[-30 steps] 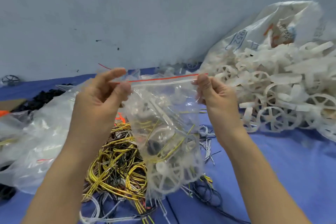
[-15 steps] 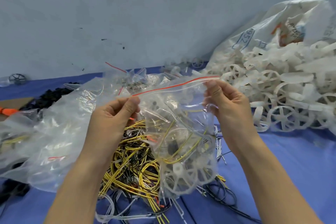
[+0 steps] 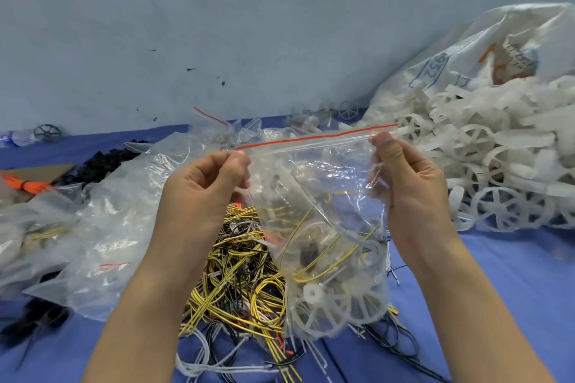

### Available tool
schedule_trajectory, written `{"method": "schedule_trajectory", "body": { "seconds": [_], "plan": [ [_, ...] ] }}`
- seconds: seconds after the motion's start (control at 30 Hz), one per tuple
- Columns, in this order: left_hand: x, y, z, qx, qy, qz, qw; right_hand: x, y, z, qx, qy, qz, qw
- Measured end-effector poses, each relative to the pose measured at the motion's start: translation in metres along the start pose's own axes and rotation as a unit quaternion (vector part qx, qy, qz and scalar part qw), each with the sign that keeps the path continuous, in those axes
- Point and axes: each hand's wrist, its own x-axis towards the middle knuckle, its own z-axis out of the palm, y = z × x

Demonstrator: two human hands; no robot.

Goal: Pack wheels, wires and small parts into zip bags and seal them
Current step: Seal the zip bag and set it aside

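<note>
A clear zip bag (image 3: 323,227) with a red strip along its mouth hangs in the air between my hands. Inside it lie white spoked wheels, yellow wires and small parts. My left hand (image 3: 205,193) pinches the left end of the bag's mouth. My right hand (image 3: 404,177) pinches the right end near the zip track. The mouth runs slanted, higher on the right. A tangle of yellow, black and white wires (image 3: 236,283) lies on the blue cloth below the bag.
A big printed sack (image 3: 466,71) of white wheels (image 3: 497,205) spills out at the right. Clear plastic bags (image 3: 102,211) pile up at the left, with black parts (image 3: 102,162) and an orange bundle (image 3: 25,185) behind. A grey wall stands at the back.
Both hands lowered the bag slightly and shifted it to the right. My left hand slid along the mouth toward the left end, and the mouth now looks stretched out straighter.
</note>
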Motion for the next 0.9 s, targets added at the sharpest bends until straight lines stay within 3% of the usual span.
{"method": "schedule_trajectory", "body": {
  "seconds": [0.17,0.57,0.9],
  "plan": [
    [-0.003,0.003,0.010,-0.036,-0.018,-0.028,0.999,-0.001,0.000,-0.001,0.012,-0.007,0.005,1.000],
    [-0.008,0.010,0.012,0.005,-0.059,-0.018,0.998,-0.002,-0.003,-0.004,0.022,0.010,0.004,1.000],
    [-0.005,0.016,0.008,0.011,-0.039,0.003,0.999,-0.004,-0.001,-0.001,0.014,-0.005,0.000,1.000]
  ]
}}
